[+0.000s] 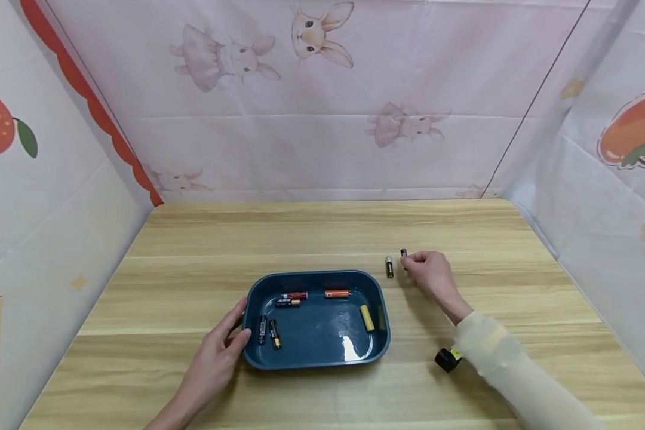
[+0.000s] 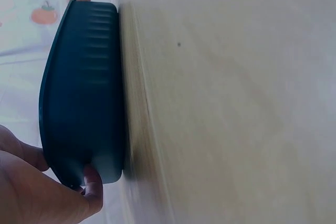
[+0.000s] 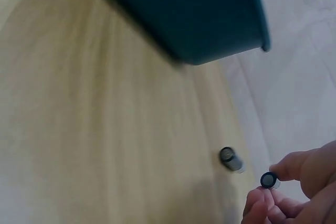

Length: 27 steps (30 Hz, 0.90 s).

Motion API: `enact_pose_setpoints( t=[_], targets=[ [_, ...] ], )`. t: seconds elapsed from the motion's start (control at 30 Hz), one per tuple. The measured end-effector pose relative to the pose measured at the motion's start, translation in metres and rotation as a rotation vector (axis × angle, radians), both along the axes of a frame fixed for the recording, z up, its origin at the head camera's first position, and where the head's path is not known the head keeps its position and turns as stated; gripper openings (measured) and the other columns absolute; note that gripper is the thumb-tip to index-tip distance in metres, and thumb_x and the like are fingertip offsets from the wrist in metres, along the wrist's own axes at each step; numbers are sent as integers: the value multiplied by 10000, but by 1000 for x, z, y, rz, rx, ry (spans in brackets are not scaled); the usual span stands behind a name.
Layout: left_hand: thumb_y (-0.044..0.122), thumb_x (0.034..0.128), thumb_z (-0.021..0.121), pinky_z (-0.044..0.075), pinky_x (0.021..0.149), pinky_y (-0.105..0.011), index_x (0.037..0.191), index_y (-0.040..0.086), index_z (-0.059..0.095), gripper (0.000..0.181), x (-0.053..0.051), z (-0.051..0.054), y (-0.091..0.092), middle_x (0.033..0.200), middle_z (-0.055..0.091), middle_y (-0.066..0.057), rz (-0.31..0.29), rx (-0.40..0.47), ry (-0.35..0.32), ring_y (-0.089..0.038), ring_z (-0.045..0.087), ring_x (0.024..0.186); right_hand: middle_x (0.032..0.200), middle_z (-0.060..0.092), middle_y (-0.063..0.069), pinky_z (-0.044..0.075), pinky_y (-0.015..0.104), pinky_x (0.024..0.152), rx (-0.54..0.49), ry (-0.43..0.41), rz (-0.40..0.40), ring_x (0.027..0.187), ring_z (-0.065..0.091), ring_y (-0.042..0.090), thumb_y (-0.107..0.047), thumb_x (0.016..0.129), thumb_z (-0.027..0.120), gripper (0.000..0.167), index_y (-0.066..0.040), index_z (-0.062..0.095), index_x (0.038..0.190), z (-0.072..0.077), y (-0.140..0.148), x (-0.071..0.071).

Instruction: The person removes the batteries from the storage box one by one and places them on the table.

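Note:
A dark teal tray [image 1: 317,363] stands on the wooden table, with several batteries inside, among them an orange one [image 1: 336,294] and a yellow one [image 1: 367,318]. My left hand [image 1: 215,352] grips the tray's left end, thumb and fingers at its rim; the left wrist view shows this hand [image 2: 47,187] at the tray's wall [image 2: 84,93]. Beyond the tray's right end, my right hand [image 1: 432,275] pinches a dark battery [image 1: 404,253] between thumb and fingers. Just left of it, a black battery [image 1: 389,267] lies on the table. In the right wrist view the pinched battery [image 3: 269,180] shows end-on.
A black and yellow object [image 1: 448,359] sits on the table right of the tray, close to my right sleeve [image 1: 516,370]. Printed cloth [image 1: 322,155] hangs behind the table and along both sides.

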<state>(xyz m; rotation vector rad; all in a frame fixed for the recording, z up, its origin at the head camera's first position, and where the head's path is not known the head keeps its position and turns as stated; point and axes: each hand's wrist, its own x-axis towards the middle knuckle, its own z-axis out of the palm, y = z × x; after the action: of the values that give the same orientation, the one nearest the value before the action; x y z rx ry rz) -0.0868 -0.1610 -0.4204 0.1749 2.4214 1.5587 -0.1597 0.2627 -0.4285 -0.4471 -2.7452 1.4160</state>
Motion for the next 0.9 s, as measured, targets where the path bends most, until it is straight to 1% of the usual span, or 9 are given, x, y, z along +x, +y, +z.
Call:
enact_pose_setpoints(
  t=[0.07, 0.17, 0.27, 0.4, 0.67, 0.9],
  targets=[
    [66, 1101, 460, 332, 1153, -391, 1646, 90, 241, 588, 0, 0, 0, 1697, 224, -124, -2, 0, 2, -355, 288, 1518, 808, 721, 89, 417, 231, 506, 10, -15, 3, 641, 607, 138, -266, 1026, 652, 296, 7, 767, 1007, -5, 1, 0],
    [66, 1101, 460, 332, 1154, -389, 1645, 91, 243, 587, 0, 0, 0, 1697, 225, -122, -1, 3, 4, -352, 286, 1519, 811, 732, 71, 438, 230, 502, 44, -17, 8, 629, 630, 135, -253, 1015, 670, 272, -1, 771, 992, -11, 1, -1],
    [69, 1101, 459, 328, 1161, -392, 1646, 93, 240, 587, 0, 0, 0, 1696, 226, -123, -4, 18, 4, -347, 286, 1519, 768, 725, 58, 447, 241, 513, 107, 2, 22, 603, 609, 126, -246, 999, 683, 264, -3, 778, 958, -14, -1, -3],
    [75, 1104, 458, 316, 1173, -403, 1649, 98, 233, 591, 0, -1, -1, 1696, 227, -120, -9, 37, -1, -340, 280, 1522, 697, 703, 34, 448, 247, 538, 156, 17, 33, 585, 570, 123, -218, 977, 692, 241, -8, 790, 909, -15, -4, -4],
    [81, 1106, 457, 315, 1176, -406, 1652, 113, 228, 593, 0, -2, -2, 1698, 225, -113, -6, 32, -12, -337, 276, 1525, 644, 678, 14, 411, 237, 505, 177, 6, 33, 558, 538, 119, -196, 959, 695, 218, -34, 794, 853, -15, -8, -5],
    [84, 1106, 459, 311, 1178, -403, 1653, 114, 224, 596, 0, -3, -2, 1701, 217, -110, -9, 32, -13, -334, 270, 1528, 642, 673, 3, 422, 247, 517, 201, 7, 32, 577, 551, 130, -205, 960, 702, 225, -33, 793, 847, -16, -7, -7]
  ],
)
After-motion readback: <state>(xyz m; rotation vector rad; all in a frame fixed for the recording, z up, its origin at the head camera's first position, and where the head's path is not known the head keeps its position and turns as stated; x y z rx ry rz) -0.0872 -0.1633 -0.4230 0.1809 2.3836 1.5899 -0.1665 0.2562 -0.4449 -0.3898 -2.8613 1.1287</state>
